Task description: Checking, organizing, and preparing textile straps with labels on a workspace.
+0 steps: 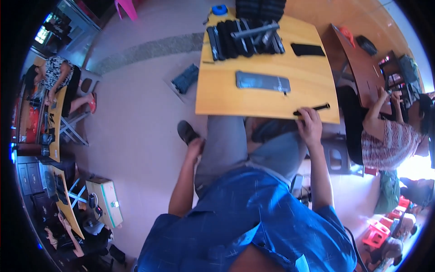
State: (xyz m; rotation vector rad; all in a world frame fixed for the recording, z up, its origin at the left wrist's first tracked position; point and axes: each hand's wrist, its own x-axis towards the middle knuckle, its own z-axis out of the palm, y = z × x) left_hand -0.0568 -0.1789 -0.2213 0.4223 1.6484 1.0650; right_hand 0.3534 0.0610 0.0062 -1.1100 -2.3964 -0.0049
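My right hand (310,126) is at the near right edge of the yellow table (267,103). Its fingertips are closed on a narrow black strap (321,108), which lies slanted across the tabletop. My left hand (195,147) is low beside my left thigh, away from the table; its fingers cannot be made out. Ahead of the right hand lies a flat, long grey pouch (263,82) with a shiny surface. Farther off, a flat black pouch (308,50) rests near the right side.
Bundled black and grey pieces (244,38) are piled at the table's far left, near a blue round object (219,9). Dark blue folded cloth (185,79) lies on the floor left of the table. One person (389,138) sits at right, another (61,77) at left.
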